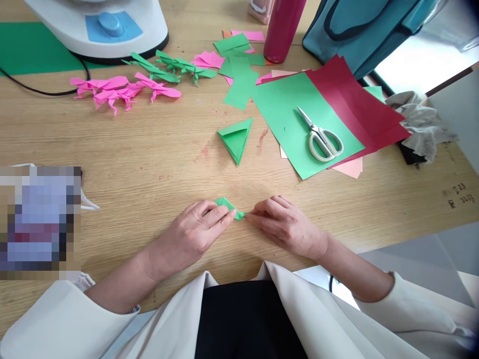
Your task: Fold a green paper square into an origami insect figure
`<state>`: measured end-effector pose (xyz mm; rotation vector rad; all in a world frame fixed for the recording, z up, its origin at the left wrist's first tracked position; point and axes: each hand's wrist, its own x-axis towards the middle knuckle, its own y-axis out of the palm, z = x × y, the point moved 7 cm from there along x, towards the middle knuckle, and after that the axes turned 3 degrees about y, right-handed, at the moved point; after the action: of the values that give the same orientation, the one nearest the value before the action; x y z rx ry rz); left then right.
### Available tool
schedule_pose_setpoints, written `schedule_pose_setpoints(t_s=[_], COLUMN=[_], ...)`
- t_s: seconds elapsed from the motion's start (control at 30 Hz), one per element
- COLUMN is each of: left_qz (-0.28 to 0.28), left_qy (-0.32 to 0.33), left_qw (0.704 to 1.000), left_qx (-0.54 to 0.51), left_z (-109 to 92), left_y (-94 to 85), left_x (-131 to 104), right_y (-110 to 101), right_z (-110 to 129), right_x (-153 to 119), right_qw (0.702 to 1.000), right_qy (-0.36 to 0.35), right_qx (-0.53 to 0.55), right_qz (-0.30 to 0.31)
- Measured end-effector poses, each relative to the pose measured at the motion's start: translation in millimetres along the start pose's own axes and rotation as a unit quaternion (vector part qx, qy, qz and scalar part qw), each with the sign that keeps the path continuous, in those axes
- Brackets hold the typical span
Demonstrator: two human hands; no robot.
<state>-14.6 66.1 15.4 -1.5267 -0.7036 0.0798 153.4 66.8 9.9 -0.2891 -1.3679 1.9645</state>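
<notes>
A small folded piece of green paper is near the front of the table, partly hidden by fingers. My left hand presses it from the left, fingers closed over it. At its right tip, my right hand pinches the narrow end between thumb and fingers. Beyond my hands lies a folded green paper triangle. Farther back left stand several folded pink paper animals and green paper animals.
White-handled scissors rest on a green sheet, over red sheets. Green paper scraps, a dark pink bottle and a blue bag are behind. A white device base stands back left; a blurred-out object lies left.
</notes>
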Motion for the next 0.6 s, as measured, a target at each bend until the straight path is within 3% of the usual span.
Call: schedule_pose_setpoints(t_s=[0.23,0.6], left_qz=[0.018,0.010], left_qy=[0.028,0.039], left_qw=[0.999,0.999], left_qx=[0.022,0.024], left_z=[-3,-7], left_y=[-0.4,-2.6], left_x=[-1,1], right_y=[-1,10], right_z=[-3,4], right_x=[6,6], right_qw=[0.999,0.995], right_qy=[0.045,0.001], right_qx=[0.007,-0.096], right_qz=[-0.010,0.011])
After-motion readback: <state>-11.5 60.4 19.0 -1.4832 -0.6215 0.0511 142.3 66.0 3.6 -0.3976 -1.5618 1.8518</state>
